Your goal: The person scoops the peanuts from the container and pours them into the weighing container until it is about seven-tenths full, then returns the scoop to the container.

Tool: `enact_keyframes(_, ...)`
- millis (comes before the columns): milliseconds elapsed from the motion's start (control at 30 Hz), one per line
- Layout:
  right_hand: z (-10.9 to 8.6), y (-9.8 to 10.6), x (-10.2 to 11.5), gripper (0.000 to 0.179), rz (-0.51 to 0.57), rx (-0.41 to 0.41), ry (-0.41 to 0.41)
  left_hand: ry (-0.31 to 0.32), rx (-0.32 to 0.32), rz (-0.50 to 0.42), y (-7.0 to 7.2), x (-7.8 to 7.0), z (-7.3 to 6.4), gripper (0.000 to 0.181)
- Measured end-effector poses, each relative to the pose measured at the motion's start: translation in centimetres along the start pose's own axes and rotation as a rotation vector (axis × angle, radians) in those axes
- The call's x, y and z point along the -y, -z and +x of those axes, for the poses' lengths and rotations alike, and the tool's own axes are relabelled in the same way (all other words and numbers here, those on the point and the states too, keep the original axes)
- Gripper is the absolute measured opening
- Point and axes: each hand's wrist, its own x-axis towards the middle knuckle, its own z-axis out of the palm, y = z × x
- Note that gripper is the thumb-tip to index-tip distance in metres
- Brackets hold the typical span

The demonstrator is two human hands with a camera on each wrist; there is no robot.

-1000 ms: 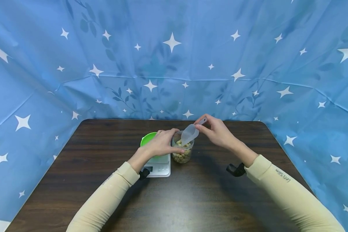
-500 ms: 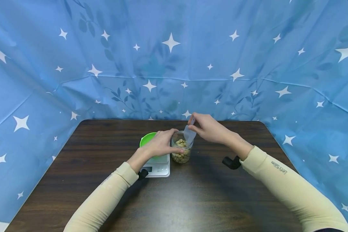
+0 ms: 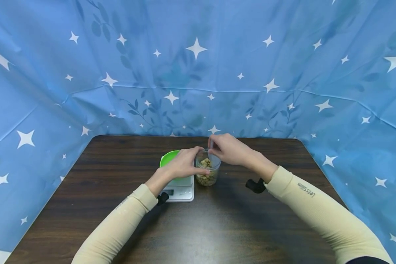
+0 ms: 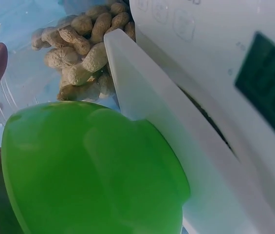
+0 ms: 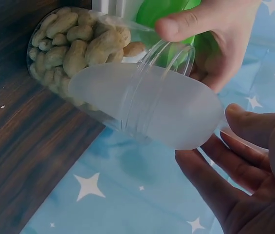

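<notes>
Dark table (image 3: 198,227): right fingers (image 5: 205,183) pinch a scoop (image 5: 186,111) reaching into the jar (image 3: 213,169) left fingers (image 3: 194,150) hold.

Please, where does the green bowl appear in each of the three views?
Head: the green bowl sits just left of centre, partly hidden by the left hand.
Left wrist: large, across the lower left.
Right wrist: top, right of centre, partly behind the jar.
Shared landmark: the peanuts, visible in all three.

Bright in the head view, with glare and soft shadows on the table (image 3: 199,234); dimmer in both wrist views.
</notes>
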Motion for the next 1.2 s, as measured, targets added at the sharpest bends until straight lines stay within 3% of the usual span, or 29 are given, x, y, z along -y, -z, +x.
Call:
enact_keyframes(367, 0.2, -0.6, -0.4, 0.008, 0.014, 0.044, 0.008, 0.002, -0.003, -0.021, -0.1, 0.1, 0.0, 0.085)
enact_keyframes(733, -0.9, -2.2, -2.2, 0.006, 0.157, -0.159, -0.011, -0.009, -0.017, -0.028, 0.1, -0.2, 0.1, 0.082)
enact_keyframes(933, -1.0, -2.3, -3.1, 0.007, 0.237, -0.227, -0.073, -0.007, -0.017, -0.047, 0.0, -0.2, 0.2, 0.081)
enact_keyframes(1033, -1.0, -2.3, -3.2, 0.007, 0.266, -0.241, -0.092, -0.013, -0.020, -0.040, 0.0, -0.1, 0.3, 0.082)
enact_keyframes(1200, -0.6, -2.5, -2.6, 0.008, 0.226, -0.209, -0.016, -0.008, -0.023, -0.028, 0.0, 0.2, 0.2, 0.084)
